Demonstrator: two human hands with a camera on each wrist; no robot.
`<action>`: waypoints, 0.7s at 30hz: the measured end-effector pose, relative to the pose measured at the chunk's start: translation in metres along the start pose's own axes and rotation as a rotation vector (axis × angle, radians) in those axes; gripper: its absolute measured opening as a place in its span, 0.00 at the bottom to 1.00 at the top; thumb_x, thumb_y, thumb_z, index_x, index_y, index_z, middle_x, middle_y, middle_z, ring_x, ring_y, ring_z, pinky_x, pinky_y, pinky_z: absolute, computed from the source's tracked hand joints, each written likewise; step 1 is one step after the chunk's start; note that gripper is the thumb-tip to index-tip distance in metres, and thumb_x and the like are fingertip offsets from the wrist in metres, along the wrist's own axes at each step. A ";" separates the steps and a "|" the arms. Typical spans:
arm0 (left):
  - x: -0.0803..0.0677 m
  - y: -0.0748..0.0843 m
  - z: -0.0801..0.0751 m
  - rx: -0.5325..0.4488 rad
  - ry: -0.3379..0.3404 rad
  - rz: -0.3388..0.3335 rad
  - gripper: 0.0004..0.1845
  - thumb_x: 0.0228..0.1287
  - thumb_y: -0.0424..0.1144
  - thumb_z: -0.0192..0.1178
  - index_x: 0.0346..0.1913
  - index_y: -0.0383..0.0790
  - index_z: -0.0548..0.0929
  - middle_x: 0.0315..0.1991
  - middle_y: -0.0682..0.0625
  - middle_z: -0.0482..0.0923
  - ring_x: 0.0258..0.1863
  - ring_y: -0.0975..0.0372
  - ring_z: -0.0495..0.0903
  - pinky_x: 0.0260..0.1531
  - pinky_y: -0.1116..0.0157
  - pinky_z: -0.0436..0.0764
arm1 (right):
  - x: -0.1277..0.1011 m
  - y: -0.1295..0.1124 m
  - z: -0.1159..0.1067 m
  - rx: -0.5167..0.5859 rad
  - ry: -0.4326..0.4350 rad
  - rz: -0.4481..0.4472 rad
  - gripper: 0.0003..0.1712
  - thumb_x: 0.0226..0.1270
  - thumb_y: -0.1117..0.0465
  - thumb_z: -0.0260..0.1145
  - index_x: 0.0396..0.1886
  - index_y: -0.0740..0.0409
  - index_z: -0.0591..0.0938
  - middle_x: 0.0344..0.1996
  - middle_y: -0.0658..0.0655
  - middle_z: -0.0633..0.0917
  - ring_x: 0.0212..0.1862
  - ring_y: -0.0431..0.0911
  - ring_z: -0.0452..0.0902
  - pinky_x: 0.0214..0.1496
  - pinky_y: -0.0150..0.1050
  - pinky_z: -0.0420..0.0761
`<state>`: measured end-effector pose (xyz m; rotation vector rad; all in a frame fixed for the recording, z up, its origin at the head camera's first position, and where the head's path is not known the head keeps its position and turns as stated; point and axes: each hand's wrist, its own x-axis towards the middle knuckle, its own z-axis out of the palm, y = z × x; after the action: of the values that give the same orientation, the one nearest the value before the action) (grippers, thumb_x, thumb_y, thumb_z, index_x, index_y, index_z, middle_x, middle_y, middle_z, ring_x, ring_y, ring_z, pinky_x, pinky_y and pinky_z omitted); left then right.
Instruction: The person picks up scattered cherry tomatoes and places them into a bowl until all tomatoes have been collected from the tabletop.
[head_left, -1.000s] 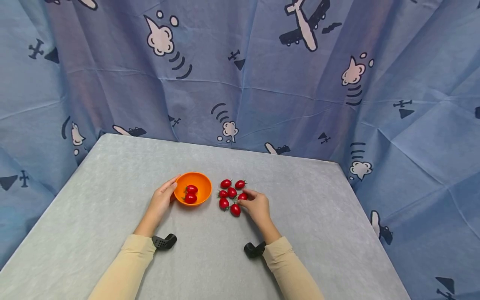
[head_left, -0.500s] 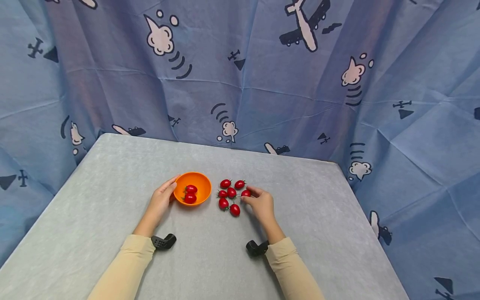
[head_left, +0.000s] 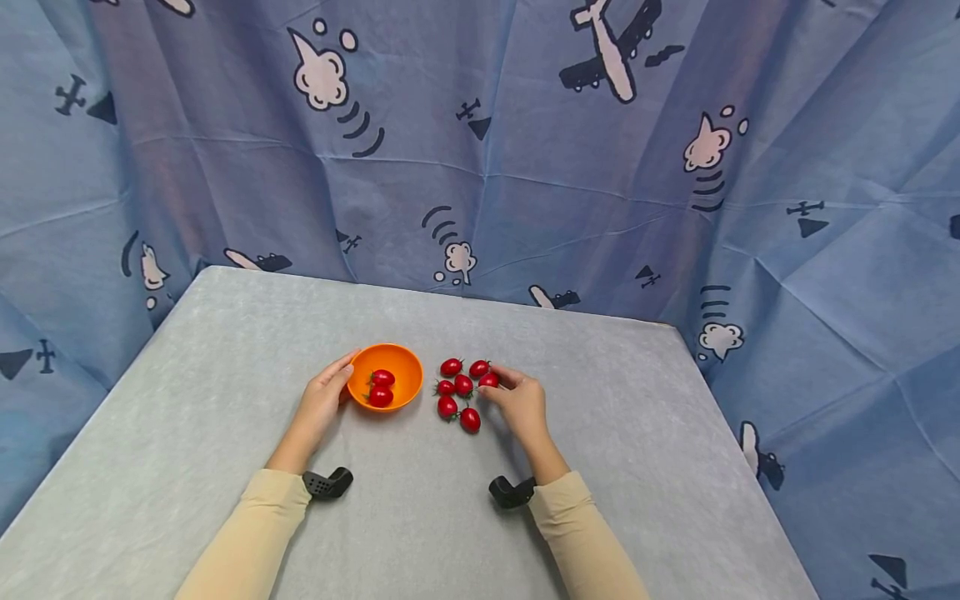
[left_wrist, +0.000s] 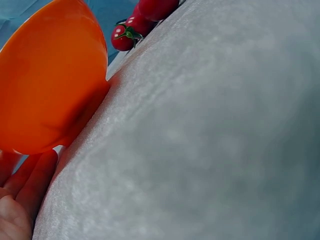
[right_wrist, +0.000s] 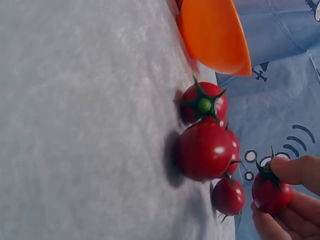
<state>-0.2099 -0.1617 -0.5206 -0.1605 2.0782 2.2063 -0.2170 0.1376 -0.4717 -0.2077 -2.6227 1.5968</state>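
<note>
Right hand (head_left: 519,402) is pinching one cherry tomato (head_left: 489,380) between thumb and fingertips, now nudged slightly up-left versus half a second ago, beside the loose tomatoes (head_left: 456,392) on the table (head_left: 637,433). Left hand (head_left: 324,400), fingers relaxed, is still touching the orange bowl (head_left: 401,367).

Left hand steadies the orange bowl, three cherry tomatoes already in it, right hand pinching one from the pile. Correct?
Not quite: the orange bowl holds two cherry tomatoes, as the head view shows. The left hand does touch its side, and the right hand pinches a tomato.
</note>
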 end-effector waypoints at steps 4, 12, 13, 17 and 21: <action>0.000 0.000 0.000 0.003 0.000 0.003 0.26 0.80 0.44 0.43 0.76 0.42 0.64 0.77 0.49 0.60 0.75 0.60 0.61 0.66 0.76 0.70 | 0.000 -0.004 0.001 0.013 -0.007 0.014 0.25 0.55 0.64 0.75 0.55 0.61 0.85 0.55 0.63 0.85 0.62 0.54 0.80 0.61 0.50 0.82; 0.000 0.001 0.000 0.012 0.004 0.001 0.26 0.81 0.45 0.43 0.76 0.42 0.64 0.77 0.50 0.60 0.75 0.60 0.60 0.71 0.68 0.68 | 0.000 -0.010 0.004 0.045 -0.011 0.023 0.24 0.56 0.65 0.75 0.55 0.61 0.85 0.55 0.63 0.86 0.62 0.53 0.79 0.62 0.50 0.81; -0.001 0.001 0.000 0.013 0.003 0.001 0.26 0.81 0.45 0.43 0.76 0.42 0.64 0.77 0.49 0.60 0.75 0.60 0.60 0.71 0.68 0.68 | 0.000 -0.010 0.005 0.047 -0.011 0.023 0.24 0.56 0.65 0.75 0.55 0.61 0.85 0.55 0.63 0.86 0.62 0.53 0.79 0.62 0.50 0.81; -0.001 0.001 0.000 0.014 0.002 -0.002 0.26 0.81 0.45 0.42 0.76 0.42 0.63 0.77 0.49 0.60 0.75 0.60 0.61 0.66 0.76 0.71 | -0.002 -0.015 0.006 0.067 -0.018 0.010 0.24 0.56 0.66 0.74 0.54 0.62 0.85 0.54 0.63 0.86 0.61 0.53 0.80 0.63 0.50 0.81; -0.001 0.001 0.001 0.012 0.003 -0.003 0.26 0.81 0.45 0.43 0.76 0.42 0.63 0.77 0.49 0.60 0.75 0.60 0.61 0.65 0.76 0.71 | -0.003 -0.018 0.010 0.087 -0.035 -0.015 0.23 0.56 0.67 0.74 0.54 0.64 0.85 0.54 0.64 0.86 0.61 0.54 0.80 0.63 0.49 0.80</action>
<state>-0.2092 -0.1610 -0.5192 -0.1660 2.0912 2.1928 -0.2173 0.1200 -0.4601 -0.1563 -2.5669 1.7204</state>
